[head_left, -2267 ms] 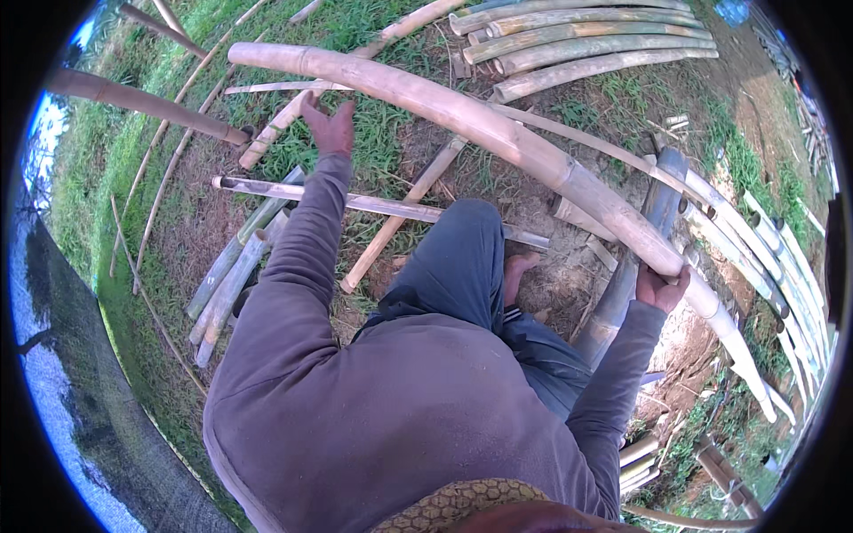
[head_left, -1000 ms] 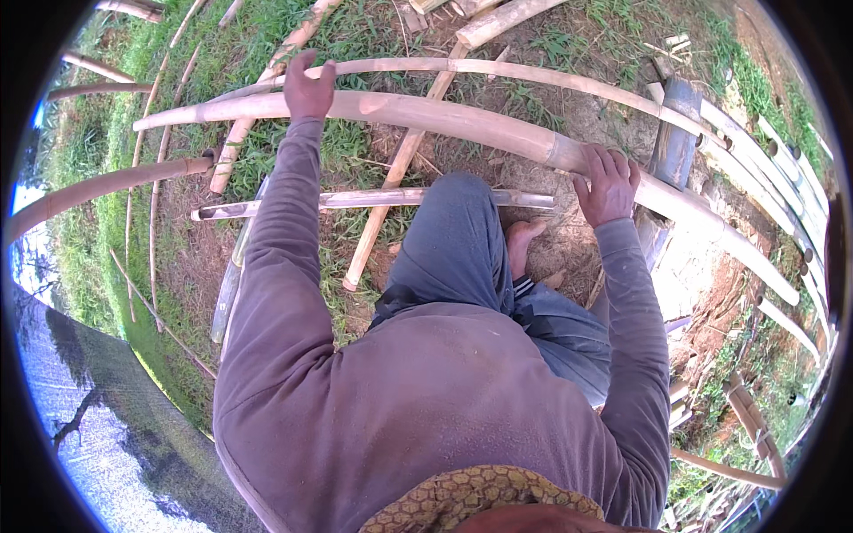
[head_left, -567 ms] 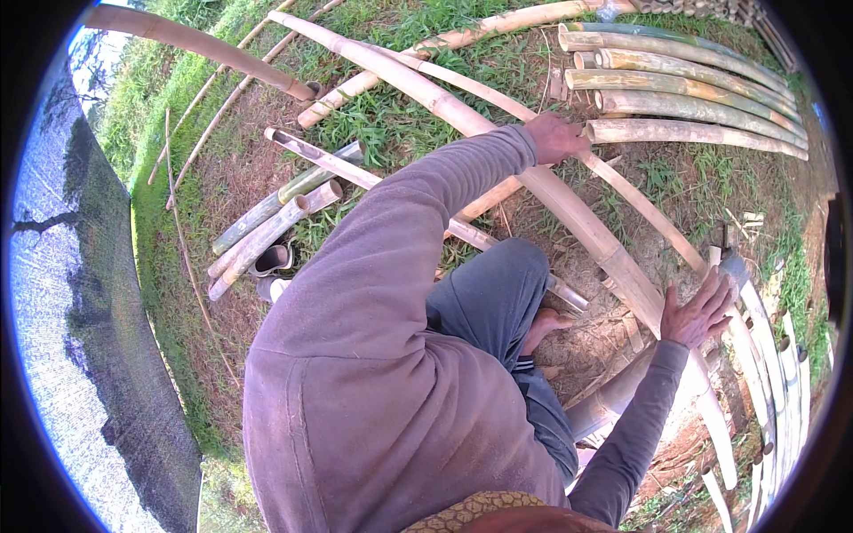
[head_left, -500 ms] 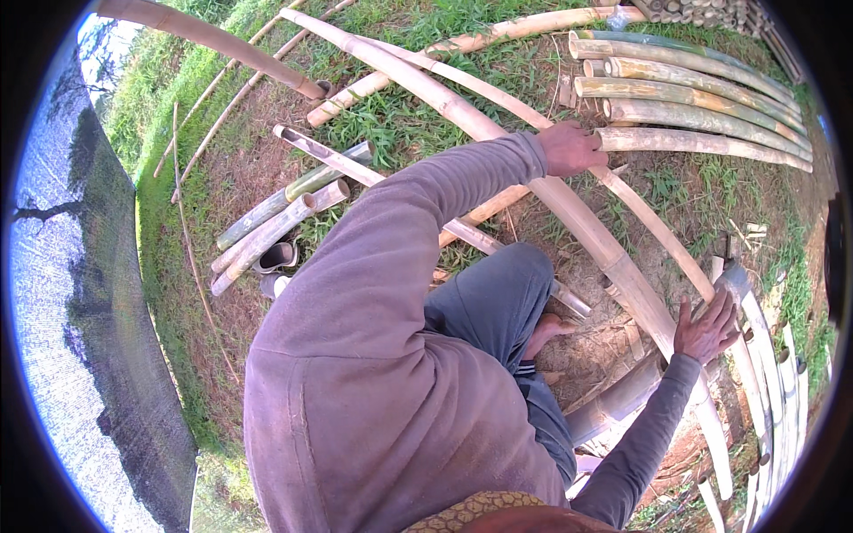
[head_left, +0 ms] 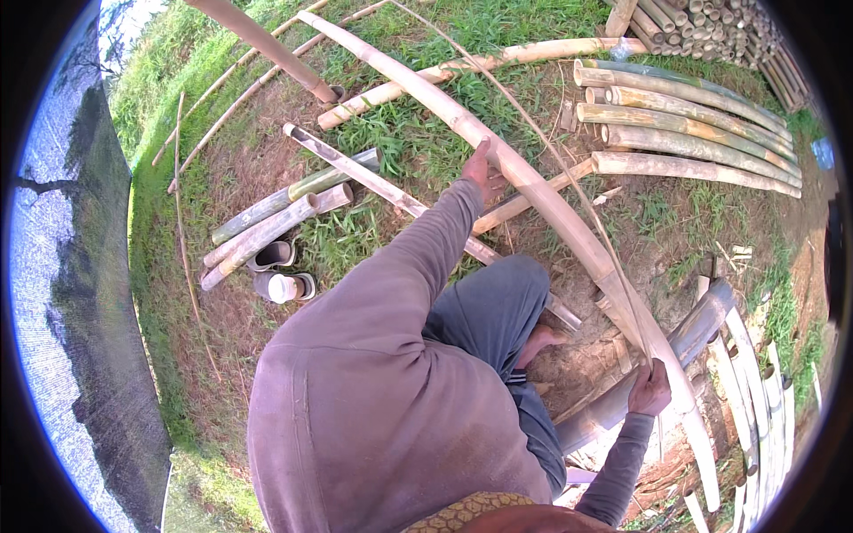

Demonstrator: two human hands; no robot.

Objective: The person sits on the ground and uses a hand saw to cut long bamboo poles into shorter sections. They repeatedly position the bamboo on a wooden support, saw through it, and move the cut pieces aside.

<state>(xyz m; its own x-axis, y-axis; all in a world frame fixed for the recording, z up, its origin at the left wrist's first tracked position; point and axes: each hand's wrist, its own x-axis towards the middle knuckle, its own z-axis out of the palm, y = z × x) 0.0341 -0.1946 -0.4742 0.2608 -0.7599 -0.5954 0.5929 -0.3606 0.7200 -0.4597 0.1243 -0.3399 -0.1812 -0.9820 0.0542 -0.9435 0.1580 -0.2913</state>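
Observation:
A long pale bamboo pole (head_left: pixel 551 206) runs in a curve from the top of the view down to the lower right. My left hand (head_left: pixel 481 169) reaches out at arm's length and grips it about midway. Near its lower end, my right hand (head_left: pixel 649 391) is closed around the pole. A thin bamboo strip (head_left: pixel 569 173) arcs beside the pole and ends at that hand. I crouch over bare earth, with my knee (head_left: pixel 498 302) between the two arms. The lower end of the pole lies over a thick grey bamboo log (head_left: pixel 702 322).
Several long bamboo poles (head_left: pixel 693 133) lie side by side at the upper right. Short bamboo pieces (head_left: pixel 267 222) and a pair of boots (head_left: pixel 280 274) sit on the grass at left. Dark netting (head_left: pixel 80 338) lines the left edge. Split slats (head_left: pixel 755 382) lie at right.
The view has swung round. My left hand stays stretched out on the pole, while my right hand has slid down toward its near end.

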